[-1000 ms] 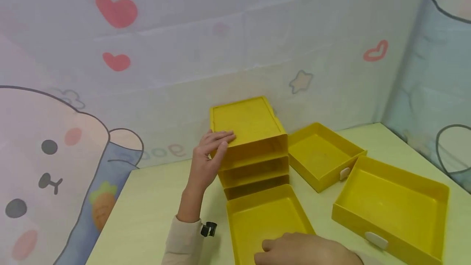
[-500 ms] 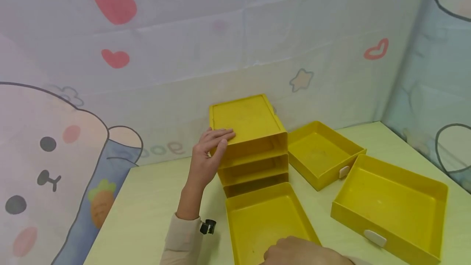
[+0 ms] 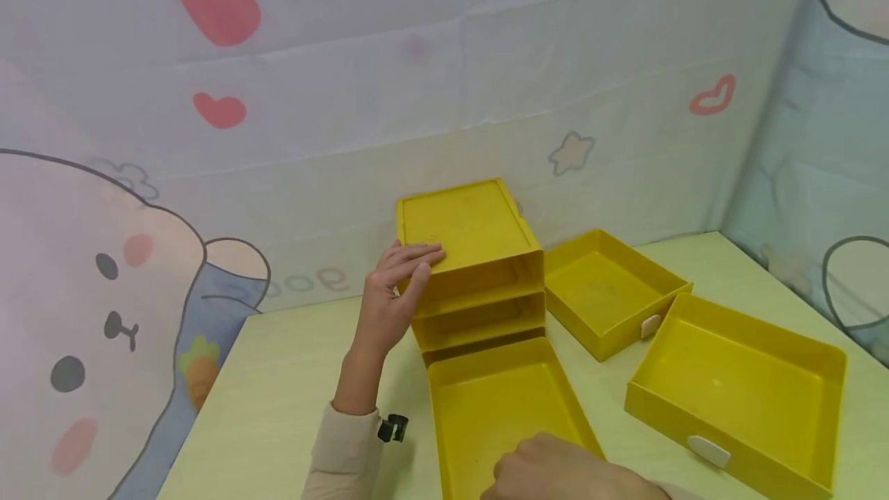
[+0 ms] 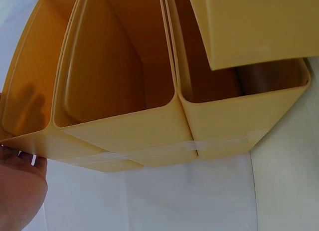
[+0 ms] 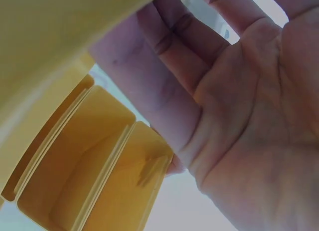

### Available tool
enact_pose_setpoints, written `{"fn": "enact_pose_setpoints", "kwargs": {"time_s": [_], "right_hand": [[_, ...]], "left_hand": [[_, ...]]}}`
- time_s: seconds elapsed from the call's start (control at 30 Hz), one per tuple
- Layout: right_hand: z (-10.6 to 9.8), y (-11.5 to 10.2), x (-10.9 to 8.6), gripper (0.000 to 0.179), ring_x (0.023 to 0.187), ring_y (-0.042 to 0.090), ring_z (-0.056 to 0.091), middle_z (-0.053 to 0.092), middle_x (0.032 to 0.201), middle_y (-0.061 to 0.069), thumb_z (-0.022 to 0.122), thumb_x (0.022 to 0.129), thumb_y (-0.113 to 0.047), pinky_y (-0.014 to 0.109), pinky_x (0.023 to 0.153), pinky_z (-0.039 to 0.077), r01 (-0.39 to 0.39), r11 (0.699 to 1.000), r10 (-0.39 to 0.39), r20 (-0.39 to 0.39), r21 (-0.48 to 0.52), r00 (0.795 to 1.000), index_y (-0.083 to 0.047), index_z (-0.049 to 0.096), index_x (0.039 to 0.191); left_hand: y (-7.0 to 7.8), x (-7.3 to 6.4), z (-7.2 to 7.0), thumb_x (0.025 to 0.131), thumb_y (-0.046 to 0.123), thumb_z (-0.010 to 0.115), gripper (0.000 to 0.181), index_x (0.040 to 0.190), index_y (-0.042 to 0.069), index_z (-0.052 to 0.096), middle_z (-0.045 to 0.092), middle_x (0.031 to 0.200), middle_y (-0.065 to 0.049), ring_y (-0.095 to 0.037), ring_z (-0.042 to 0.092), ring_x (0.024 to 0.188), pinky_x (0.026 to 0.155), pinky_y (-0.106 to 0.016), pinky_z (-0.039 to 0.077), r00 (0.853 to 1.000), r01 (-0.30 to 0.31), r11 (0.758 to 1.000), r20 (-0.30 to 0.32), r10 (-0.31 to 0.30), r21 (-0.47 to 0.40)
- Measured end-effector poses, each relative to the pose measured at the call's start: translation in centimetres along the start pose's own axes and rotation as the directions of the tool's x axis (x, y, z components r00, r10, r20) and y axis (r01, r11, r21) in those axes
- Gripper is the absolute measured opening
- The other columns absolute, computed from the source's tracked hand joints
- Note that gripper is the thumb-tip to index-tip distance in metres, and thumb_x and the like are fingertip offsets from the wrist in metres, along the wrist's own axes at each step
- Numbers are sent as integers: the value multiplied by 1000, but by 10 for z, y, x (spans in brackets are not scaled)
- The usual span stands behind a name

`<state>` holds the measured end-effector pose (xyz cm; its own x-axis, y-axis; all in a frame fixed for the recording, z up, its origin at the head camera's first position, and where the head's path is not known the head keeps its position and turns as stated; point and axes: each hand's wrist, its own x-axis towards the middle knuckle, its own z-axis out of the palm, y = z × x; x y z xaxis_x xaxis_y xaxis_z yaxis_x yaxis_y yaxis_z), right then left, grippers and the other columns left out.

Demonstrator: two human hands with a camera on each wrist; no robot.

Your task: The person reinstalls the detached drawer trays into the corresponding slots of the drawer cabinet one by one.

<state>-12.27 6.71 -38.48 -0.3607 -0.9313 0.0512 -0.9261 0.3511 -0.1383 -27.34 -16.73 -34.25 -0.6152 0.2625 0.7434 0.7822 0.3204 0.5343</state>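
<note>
A yellow plastic drawer cabinet with stacked compartments stands near the back wall. My left hand rests on its upper left corner, fingers laid over the top and thumb by the front edge. In front of the lowest compartment lies a yellow drawer, its rear end at the opening. The left wrist view shows that drawer's corner overlapping the compartment mouth. My right hand grips the drawer's near end, knuckles up. In the right wrist view the palm shows, while the fingertips are hidden behind yellow plastic.
Two more yellow drawers lie right of the cabinet: a rear drawer and a front drawer, each with a white handle. A patterned cloth wall rises behind the table.
The drawer under my right hand has shifted slightly toward the cabinet, covering more of the lowest opening. My left hand stays in place on the cabinet.
</note>
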Motion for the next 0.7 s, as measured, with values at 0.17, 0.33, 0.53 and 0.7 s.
{"fn": "enact_pose_setpoints", "kwargs": {"time_s": [0.17, 0.33, 0.53, 0.7], "right_hand": [[1, 1, 0, 26, 49, -10, 25, 38, 62, -22, 69, 97, -37, 11, 43, 26, -21, 999, 21, -11, 28, 1000, -30, 63, 72], [-1, 1, 0, 30, 48, -9, 25, 36, 60, -24, 70, 96, -38, 12, 42, 25, -40, 999, 41, -32, 25, 999, -31, 59, 68], [-5, 0, 0, 34, 48, -5, 30, 37, 60, -21, 69, 97, -38, 14, 43, 25, -70, 997, 71, -17, 12, 997, -30, 57, 67], [-6, -1, 1, 32, 50, -5, 31, 39, 62, -20, 68, 98, -39, 14, 44, 25, -78, 997, 77, -20, -1, 997, -30, 59, 69]], "left_hand": [[-1, -1, 1, 108, 6, 59, 27, 126, 6, 79, 73, 133, -11, -29, 59, 132, 133, -48, 16, 1000, 4, 1000, 2, -4, -5], [-1, -1, 1, 108, 6, 59, 27, 126, 6, 79, 73, 133, -10, -29, 59, 131, 134, -48, 16, 1000, 7, 1000, 3, -7, -7], [0, 0, 0, 108, 7, 59, 27, 126, 6, 79, 73, 134, -11, -29, 59, 131, 133, -47, 17, 1000, 0, 1000, 4, 0, 1], [1, 0, -1, 108, 7, 59, 27, 127, 6, 79, 73, 134, -10, -28, 59, 131, 133, -47, 17, 1000, 2, 1000, 8, -2, 3]]}}
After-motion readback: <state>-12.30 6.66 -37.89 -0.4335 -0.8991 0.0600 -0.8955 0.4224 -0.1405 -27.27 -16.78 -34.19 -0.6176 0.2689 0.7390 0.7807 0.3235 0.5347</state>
